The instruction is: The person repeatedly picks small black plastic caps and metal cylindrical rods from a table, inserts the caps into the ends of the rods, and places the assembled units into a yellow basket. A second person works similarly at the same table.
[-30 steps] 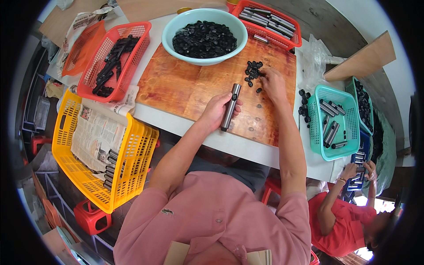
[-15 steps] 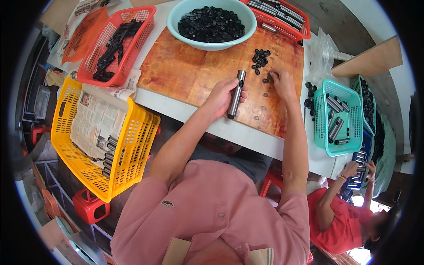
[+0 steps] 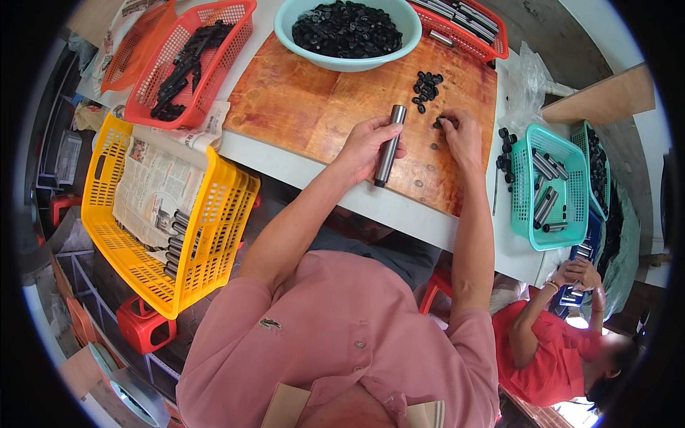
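Observation:
My left hand is wrapped around a shiny steel tube with a dark lower end, held at a slant over the front edge of the wooden board. Thumb and fingertips of my right hand pinch a small black oval plastic piece at the board's right side. Just beyond them lies a loose cluster of similar black pieces. A pale green bowl full of such pieces stands at the far edge.
A red basket of black parts stands at left, above a yellow crate holding newspaper and tubes. Another red basket of tubes is far right. Near a turquoise basket with tubes, a co-worker in red handles small parts.
The tube has turned in my left hand, so its dark opening no longer shows. My right fingers have closed on the black piece that lay beside them.

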Demonstrator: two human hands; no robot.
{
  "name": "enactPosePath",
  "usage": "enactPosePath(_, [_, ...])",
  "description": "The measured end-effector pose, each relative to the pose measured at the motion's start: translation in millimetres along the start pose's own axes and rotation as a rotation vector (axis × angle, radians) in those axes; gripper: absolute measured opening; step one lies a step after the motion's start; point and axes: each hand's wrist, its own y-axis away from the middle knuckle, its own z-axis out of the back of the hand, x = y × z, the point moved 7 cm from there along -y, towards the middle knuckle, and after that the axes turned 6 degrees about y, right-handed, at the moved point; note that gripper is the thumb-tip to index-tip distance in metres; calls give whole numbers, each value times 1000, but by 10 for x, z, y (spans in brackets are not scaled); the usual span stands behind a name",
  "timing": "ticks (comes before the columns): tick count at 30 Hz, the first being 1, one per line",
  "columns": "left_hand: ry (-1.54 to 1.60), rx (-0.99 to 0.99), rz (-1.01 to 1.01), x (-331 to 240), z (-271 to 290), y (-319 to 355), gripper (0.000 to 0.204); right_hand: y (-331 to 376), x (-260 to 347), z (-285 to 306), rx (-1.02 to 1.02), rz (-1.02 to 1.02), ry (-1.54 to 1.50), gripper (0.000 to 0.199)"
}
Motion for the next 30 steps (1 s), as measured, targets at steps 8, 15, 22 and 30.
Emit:
enactPosePath(8, [-1,33,-53,56,-54,-53,16,88,16,18,-114,29,-68,17])
enactPosePath(15, [265,-15,10,51,-21,-90,15,127,-11,12,-201,15,-104,16])
enactPosePath(22, [187,-39,-16,49,-44,-90,22,132,-37,11,-210,13,-95,18])
enactPosePath(30, [179,-42,-6,79,-23,-109,25,143,-27,22,-223,21,-81,17])
